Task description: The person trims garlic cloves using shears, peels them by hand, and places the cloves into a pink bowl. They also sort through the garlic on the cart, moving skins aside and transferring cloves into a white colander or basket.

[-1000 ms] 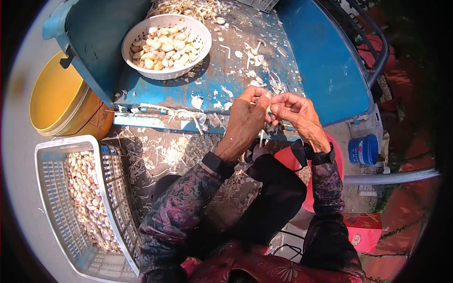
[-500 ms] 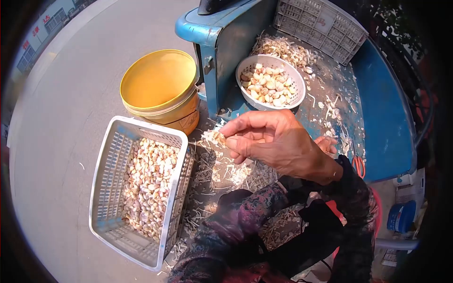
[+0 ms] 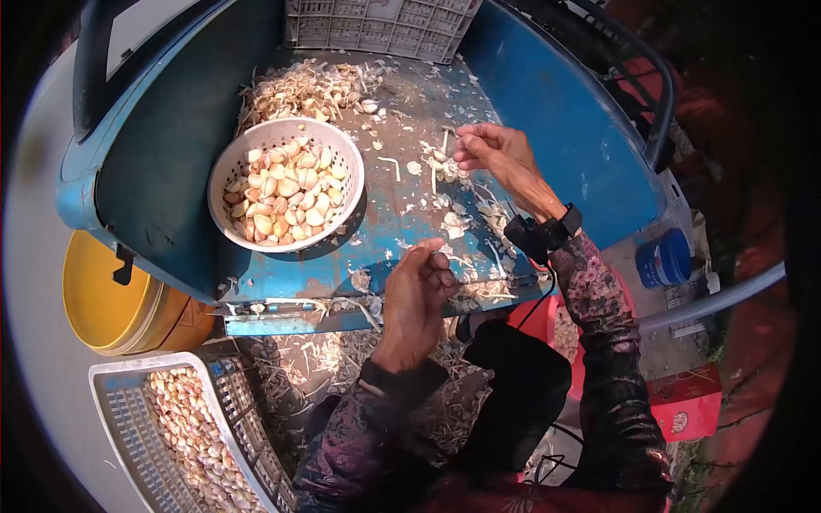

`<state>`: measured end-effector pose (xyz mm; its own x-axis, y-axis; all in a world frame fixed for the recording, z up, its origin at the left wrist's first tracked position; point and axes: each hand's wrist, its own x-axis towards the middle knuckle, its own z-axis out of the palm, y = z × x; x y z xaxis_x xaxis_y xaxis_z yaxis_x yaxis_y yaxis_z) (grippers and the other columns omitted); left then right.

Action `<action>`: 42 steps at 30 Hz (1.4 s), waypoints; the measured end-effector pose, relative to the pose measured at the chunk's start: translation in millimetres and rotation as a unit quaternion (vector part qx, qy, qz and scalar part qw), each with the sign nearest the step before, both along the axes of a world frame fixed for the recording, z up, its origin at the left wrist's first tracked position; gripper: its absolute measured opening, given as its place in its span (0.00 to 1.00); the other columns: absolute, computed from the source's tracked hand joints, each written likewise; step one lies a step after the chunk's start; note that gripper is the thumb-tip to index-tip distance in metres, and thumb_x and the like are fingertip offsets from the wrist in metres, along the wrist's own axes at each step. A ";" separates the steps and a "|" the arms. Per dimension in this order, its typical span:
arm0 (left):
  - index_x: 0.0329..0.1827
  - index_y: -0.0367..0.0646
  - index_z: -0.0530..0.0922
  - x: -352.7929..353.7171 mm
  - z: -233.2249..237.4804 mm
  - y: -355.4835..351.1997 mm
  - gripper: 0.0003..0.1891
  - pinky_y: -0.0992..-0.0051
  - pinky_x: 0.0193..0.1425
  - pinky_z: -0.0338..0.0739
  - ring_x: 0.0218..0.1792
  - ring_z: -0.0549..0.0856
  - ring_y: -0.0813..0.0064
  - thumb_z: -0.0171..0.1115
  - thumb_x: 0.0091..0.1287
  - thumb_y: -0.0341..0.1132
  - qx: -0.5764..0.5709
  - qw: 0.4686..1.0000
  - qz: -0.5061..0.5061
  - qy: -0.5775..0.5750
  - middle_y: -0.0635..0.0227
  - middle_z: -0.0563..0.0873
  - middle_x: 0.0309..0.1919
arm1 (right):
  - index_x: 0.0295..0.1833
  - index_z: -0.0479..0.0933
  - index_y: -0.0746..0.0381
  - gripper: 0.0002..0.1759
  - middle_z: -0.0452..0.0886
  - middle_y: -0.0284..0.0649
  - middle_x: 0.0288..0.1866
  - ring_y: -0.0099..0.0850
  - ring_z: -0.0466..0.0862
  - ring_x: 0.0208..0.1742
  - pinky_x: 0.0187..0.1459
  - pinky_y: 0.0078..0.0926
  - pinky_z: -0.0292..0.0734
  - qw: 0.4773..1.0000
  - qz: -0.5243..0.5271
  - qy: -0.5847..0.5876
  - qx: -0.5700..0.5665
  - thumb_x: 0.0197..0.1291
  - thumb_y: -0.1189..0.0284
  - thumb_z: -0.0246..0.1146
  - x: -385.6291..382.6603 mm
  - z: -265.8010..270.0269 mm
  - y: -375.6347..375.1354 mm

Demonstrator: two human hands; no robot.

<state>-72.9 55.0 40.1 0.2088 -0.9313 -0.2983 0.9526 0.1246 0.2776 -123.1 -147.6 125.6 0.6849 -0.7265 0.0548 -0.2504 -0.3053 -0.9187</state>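
Observation:
My right hand (image 3: 506, 162) is over the blue cart bed (image 3: 402, 205), with thumb and forefinger drawn together beside some scraps of garlic stem and skin (image 3: 440, 158). Whether anything sits in that pinch is too small to tell. Lower and nearer to me, my left hand (image 3: 416, 299) is at the bed's front edge with its fingers curled in. What those fingers hold, if anything, is hidden. Left of both hands, a white perforated bowl (image 3: 352, 175) stands on the bed, heaped with garlic cloves (image 3: 286, 188).
Behind the bowl lies a pile of garlic stems and skins (image 3: 299, 90), with a grey crate (image 3: 380, 30) further back. A yellow bucket (image 3: 103, 291) and a grey basket (image 3: 218, 410) of garlic cloves stand on the ground at left. A blue tub (image 3: 664, 259) is at right.
My view has swung right toward the cart bed. My right hand has gone from above the littered ground near the basket to over the bed, and the left hand now shows more fully.

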 end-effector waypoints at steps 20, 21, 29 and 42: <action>0.47 0.41 0.73 1.9 -4.1 -13.3 0.10 0.78 0.35 0.67 0.28 0.71 0.79 0.50 0.73 0.39 0.023 0.999 0.019 -0.021 0.74 0.75 0.28 | 0.60 0.70 0.74 0.23 0.80 0.38 0.37 0.24 0.82 0.37 0.39 0.21 0.79 0.990 0.045 0.041 0.124 0.62 0.71 0.60 -41.2 -60.4 -35.2; 0.48 0.41 0.73 0.4 -4.0 -13.9 0.10 0.77 0.35 0.67 0.28 0.71 0.79 0.50 0.73 0.39 0.029 0.999 0.021 -0.029 0.74 0.75 0.28 | 0.63 0.67 0.74 0.24 0.80 0.39 0.39 0.23 0.81 0.39 0.41 0.19 0.80 0.979 0.020 0.014 0.204 0.66 0.72 0.58 -47.6 -55.4 -26.2; 0.54 0.39 0.71 -12.6 8.2 -12.8 0.13 0.73 0.48 0.76 0.42 0.80 0.71 0.48 0.74 0.38 0.060 0.998 0.021 0.029 0.62 0.80 0.40 | 0.58 0.76 0.67 0.18 0.82 0.39 0.44 0.21 0.80 0.39 0.39 0.19 0.77 0.976 0.155 0.109 0.107 0.68 0.68 0.57 -50.2 -14.6 26.7; 0.56 0.41 0.70 9.0 -11.1 -19.5 0.16 0.75 0.43 0.74 0.39 0.80 0.72 0.51 0.73 0.43 0.044 0.996 0.036 -0.062 0.63 0.80 0.41 | 0.44 0.81 0.67 0.13 0.85 0.41 0.32 0.26 0.83 0.33 0.36 0.25 0.77 0.974 0.067 0.160 -0.146 0.56 0.70 0.66 0.6 -76.9 -22.2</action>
<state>-64.0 35.5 29.1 0.3153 -0.8834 -0.3466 0.8996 0.1619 0.4057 -122.5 -169.8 48.7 0.7883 -0.6152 0.0143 -0.4494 -0.5914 -0.6696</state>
